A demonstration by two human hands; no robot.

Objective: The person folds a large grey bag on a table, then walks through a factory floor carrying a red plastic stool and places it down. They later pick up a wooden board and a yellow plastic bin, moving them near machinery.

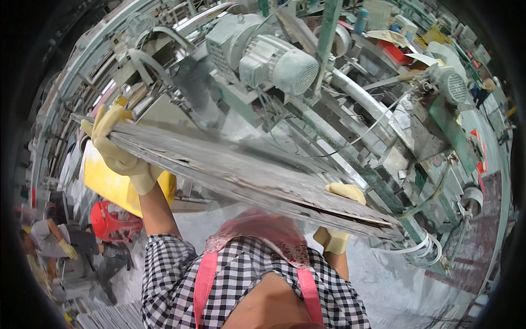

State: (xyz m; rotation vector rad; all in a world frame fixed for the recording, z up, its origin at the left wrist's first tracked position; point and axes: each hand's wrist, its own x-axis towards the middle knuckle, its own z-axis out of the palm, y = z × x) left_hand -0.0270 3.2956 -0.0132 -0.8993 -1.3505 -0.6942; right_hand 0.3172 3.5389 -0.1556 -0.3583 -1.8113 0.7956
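A long, dusty grey board [241,164] spans the view in front of my chest, sloping down from left to right. Its near edge looks layered and split; whether it is one board or several thin sheets together I cannot tell. My left hand [118,151], in a pale yellow glove, grips the board's left end with the fingers curled up around its edge. Towards the right end, my right hand [332,240] wears a similar glove. Its fingers lie over the top face while the palm is below the near edge, and the board hides the part between.
Beyond the board stands dusty machinery with a large grey motor [279,63] and green frame bars. A yellow panel [104,175] and a red stool [114,221] are at left, near another person's gloved hand [68,249]. White hose loops [430,249] hang at right.
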